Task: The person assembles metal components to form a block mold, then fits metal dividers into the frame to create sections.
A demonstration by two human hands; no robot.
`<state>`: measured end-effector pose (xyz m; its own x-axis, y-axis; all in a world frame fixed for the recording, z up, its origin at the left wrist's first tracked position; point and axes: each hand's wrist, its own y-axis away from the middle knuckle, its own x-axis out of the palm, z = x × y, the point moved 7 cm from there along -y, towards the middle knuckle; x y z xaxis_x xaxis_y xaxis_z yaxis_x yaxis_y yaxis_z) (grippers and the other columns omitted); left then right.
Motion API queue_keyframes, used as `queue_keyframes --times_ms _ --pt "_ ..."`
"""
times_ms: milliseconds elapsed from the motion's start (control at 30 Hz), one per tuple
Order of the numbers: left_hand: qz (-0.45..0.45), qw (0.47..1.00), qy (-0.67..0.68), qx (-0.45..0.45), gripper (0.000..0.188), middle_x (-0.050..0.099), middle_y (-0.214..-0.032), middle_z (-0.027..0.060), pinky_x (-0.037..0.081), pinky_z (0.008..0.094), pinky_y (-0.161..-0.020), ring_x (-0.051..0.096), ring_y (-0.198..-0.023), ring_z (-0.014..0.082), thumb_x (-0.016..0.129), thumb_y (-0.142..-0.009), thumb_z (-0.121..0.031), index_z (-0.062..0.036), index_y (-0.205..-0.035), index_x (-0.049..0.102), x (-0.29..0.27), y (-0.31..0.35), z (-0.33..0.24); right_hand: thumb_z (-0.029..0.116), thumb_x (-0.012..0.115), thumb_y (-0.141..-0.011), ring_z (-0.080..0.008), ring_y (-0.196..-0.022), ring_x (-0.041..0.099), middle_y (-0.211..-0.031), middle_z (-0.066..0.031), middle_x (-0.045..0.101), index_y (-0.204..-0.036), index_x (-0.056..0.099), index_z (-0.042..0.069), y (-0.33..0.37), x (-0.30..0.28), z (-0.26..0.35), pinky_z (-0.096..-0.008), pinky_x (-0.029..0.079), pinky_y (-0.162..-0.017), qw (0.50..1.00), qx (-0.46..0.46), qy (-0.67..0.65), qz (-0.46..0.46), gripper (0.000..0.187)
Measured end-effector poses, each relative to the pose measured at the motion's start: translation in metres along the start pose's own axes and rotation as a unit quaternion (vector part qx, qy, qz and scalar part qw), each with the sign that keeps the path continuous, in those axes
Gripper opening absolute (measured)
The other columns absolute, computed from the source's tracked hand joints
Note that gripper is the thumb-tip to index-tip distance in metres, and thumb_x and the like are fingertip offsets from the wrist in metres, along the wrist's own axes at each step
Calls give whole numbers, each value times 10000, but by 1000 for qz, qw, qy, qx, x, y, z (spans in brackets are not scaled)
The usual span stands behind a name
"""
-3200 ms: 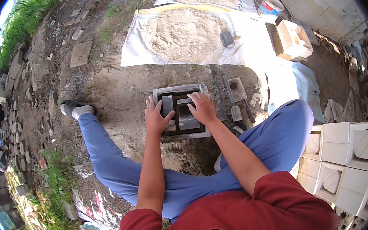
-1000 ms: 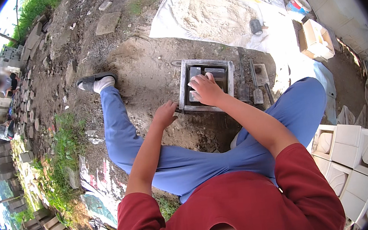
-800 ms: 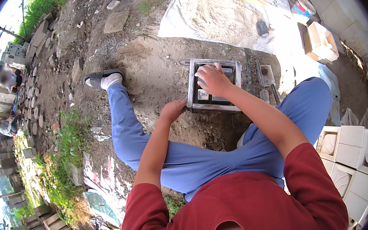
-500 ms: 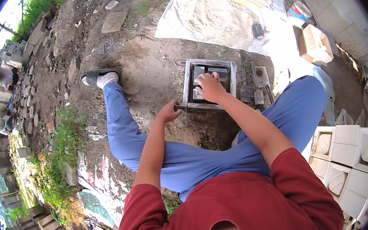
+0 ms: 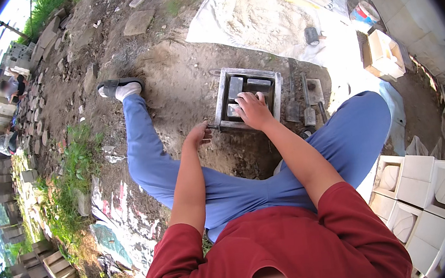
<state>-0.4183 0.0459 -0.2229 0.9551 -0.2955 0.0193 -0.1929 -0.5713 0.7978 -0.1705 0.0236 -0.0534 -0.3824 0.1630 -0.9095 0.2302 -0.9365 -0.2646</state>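
Note:
A square, pale-rimmed mould box (image 5: 221,98) stands on the dirt in front of me, with several dark grey blocks (image 5: 235,87) set inside it. My right hand (image 5: 255,111) reaches over its near edge. Its spread fingers rest on the nearer blocks, hiding part of them. At the box's near left corner, a short dark rod (image 5: 212,126) sticks out. My left hand (image 5: 198,134) is beside the rod's end, fingers loosely bent and apart; whether they touch it I cannot tell.
Right of the box lie a flat metal bar (image 5: 292,96) and a long-handled tool (image 5: 309,113). Beyond, white sheets (image 5: 205,24) hold pale powder and a dark mallet-like head (image 5: 311,36). A carton (image 5: 384,54) stands farther right. Cast hollow blocks (image 5: 416,178) are stacked beside my right leg.
My left hand has loosened beside the rod, its fingers lower and farther apart. My right hand has shifted slightly over the blocks. The whole view has moved a little.

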Motion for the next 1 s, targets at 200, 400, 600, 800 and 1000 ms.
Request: queue_keyframes --times_ms 200,400,600,800,1000 --pt "61 988 -67 127 307 699 -1152 26 521 326 -759 662 -909 137 595 -1011 -211 -157 -1313 602 1 19 -20 361 539 -1003 -237 -1324 465 -1382 -104 532 -1246 616 79 11 4 -6 -510 269 -1091 1000 4 4 14 381" --pt "96 936 -173 291 645 695 -1210 66 527 311 -866 665 -995 153 751 -867 -53 -79 -1461 502 9 14 -39 384 514 -1017 -240 -1361 435 -1423 -107 501 -1286 599 85 19 7 -10 -528 236 -1127 999 7 -4 35 412" --pt "62 927 -239 283 520 728 -1078 78 545 308 -842 686 -934 159 778 -812 16 12 -1292 578 -24 -3 -21 398 507 -1017 -241 -1377 420 -1441 -108 486 -1289 596 81 10 5 5 -533 231 -1130 999 -4 -15 30 427" --pt "-185 836 -403 323 328 701 -761 99 538 357 -635 706 -767 165 862 -702 -52 -20 -882 590 -1 36 -57 403 483 -1028 -247 -1397 402 -1459 -113 471 -1309 586 81 16 10 -6 -540 222 -1146 999 15 -15 49 439" --pt "-242 868 -401 165 241 721 -827 125 563 394 -648 733 -788 237 734 -810 -50 -48 -1001 587 23 41 -58 409 462 -1040 -248 -1400 396 -1463 -119 462 -1315 583 71 26 14 -23 -548 216 -1154 997 35 -5 64 452"
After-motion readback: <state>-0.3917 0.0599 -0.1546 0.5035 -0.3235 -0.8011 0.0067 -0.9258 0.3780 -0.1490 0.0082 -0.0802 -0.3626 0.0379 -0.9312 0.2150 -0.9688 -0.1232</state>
